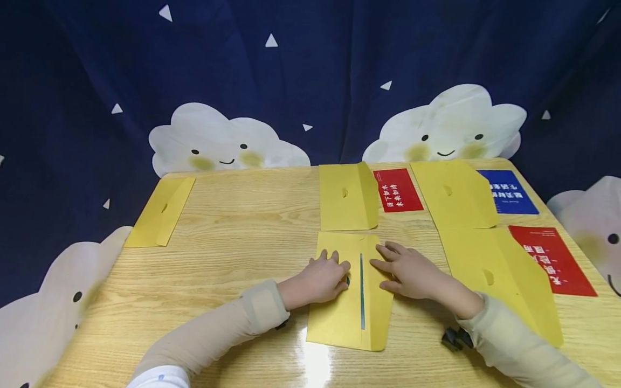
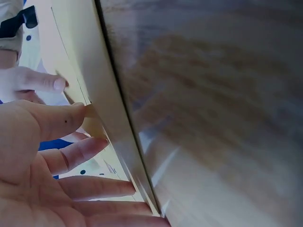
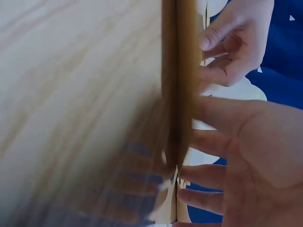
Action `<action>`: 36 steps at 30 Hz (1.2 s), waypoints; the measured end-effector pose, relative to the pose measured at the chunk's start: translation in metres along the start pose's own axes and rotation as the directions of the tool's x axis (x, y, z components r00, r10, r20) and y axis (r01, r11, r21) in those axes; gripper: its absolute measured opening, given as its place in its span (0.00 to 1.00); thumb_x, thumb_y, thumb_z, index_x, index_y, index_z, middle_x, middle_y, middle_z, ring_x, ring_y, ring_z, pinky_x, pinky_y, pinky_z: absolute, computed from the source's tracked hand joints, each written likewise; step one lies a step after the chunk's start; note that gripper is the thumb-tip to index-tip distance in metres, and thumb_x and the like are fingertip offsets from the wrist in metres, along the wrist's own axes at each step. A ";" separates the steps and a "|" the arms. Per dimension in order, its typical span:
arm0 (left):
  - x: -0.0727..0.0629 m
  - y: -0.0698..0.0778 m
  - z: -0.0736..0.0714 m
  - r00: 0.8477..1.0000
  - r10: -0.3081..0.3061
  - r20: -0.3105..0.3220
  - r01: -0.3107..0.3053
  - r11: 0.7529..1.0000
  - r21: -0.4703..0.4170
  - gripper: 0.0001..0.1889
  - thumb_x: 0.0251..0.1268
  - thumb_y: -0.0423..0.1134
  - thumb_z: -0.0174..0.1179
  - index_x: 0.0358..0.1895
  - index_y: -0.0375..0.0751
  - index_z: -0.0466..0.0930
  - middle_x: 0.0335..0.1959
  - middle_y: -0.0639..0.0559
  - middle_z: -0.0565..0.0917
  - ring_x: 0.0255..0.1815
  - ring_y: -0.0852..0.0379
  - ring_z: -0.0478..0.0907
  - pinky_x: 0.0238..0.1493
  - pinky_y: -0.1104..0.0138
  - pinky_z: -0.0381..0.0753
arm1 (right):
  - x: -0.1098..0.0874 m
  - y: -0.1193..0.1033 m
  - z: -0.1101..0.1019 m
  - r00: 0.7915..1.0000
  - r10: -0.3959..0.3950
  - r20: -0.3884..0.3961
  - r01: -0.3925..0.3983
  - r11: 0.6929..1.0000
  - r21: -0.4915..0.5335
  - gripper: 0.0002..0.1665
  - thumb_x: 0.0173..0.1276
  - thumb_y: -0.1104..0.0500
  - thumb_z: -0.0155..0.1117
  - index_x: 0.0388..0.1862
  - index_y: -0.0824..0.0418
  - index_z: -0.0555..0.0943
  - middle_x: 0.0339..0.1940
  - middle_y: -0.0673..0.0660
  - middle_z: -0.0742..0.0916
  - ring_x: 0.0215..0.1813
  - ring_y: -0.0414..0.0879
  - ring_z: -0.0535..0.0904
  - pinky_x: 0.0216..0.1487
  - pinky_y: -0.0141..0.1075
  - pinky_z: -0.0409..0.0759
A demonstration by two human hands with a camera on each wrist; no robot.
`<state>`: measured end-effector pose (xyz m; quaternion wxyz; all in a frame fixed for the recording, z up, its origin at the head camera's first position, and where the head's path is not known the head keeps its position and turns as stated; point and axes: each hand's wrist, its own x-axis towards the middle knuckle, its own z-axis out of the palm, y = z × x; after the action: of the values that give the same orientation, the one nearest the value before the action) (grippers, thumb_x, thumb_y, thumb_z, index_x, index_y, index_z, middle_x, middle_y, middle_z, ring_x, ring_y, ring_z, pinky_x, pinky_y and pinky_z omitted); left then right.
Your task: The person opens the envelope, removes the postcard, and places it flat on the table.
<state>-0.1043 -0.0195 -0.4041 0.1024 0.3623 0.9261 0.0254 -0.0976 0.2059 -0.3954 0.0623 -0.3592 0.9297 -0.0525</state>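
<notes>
A yellow envelope [image 1: 335,323] lies in front of me, a dark blue strip showing along its slit and a dark half-moon cutout in its face. My left hand [image 1: 322,276] is over the envelope's middle. In the left wrist view, thumb and index finger pinch a small lifted tab [image 2: 94,125] at the cutout, while the other fingers spread along the surface. My right hand [image 1: 412,269] rests its spread fingertips on the envelope's right-hand flap [image 1: 380,323]. In the right wrist view, straight fingers [image 3: 206,177] touch the flap's edge.
Above it sits another yellow envelope [image 1: 335,210] beside a red card [image 1: 402,196]. Two larger yellow envelopes, one upper [image 1: 446,207] and one lower [image 1: 477,258], lie right, with blue [image 1: 514,202] and red [image 1: 563,248] cards. A folded envelope [image 1: 155,226] lies far left.
</notes>
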 end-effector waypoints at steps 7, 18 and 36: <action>0.001 0.001 -0.001 1.000 -0.010 0.012 0.010 1.000 0.003 0.16 0.63 0.49 0.55 0.48 0.44 0.75 0.56 0.34 0.72 0.55 0.31 0.68 0.40 0.45 0.75 | -0.003 -0.005 0.005 0.993 0.056 0.103 -0.061 0.997 0.041 0.56 0.48 0.27 0.58 0.67 0.61 0.64 0.68 0.69 0.61 0.68 0.66 0.52 0.55 0.64 0.58; 0.001 0.004 -0.002 1.000 -0.023 0.000 0.023 1.000 0.008 0.16 0.63 0.49 0.55 0.48 0.44 0.76 0.53 0.35 0.74 0.54 0.32 0.69 0.39 0.45 0.76 | -0.007 -0.001 0.017 0.994 0.076 0.078 -0.077 0.997 0.009 0.59 0.45 0.24 0.57 0.70 0.56 0.59 0.71 0.65 0.57 0.69 0.65 0.49 0.57 0.66 0.54; 0.001 -0.006 -0.003 0.990 0.081 -0.113 -0.083 0.996 -0.013 0.12 0.59 0.46 0.55 0.41 0.44 0.79 0.28 0.51 0.78 0.31 0.53 0.76 0.30 0.59 0.79 | -0.006 -0.003 0.015 0.989 0.088 0.116 -0.091 0.996 0.017 0.59 0.45 0.27 0.60 0.71 0.56 0.57 0.71 0.66 0.57 0.69 0.64 0.49 0.55 0.66 0.56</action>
<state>-0.1097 -0.0227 -0.4020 0.0520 0.3973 0.9144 0.0581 -0.0893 0.2070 -0.4095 0.1222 -0.3189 0.9391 -0.0393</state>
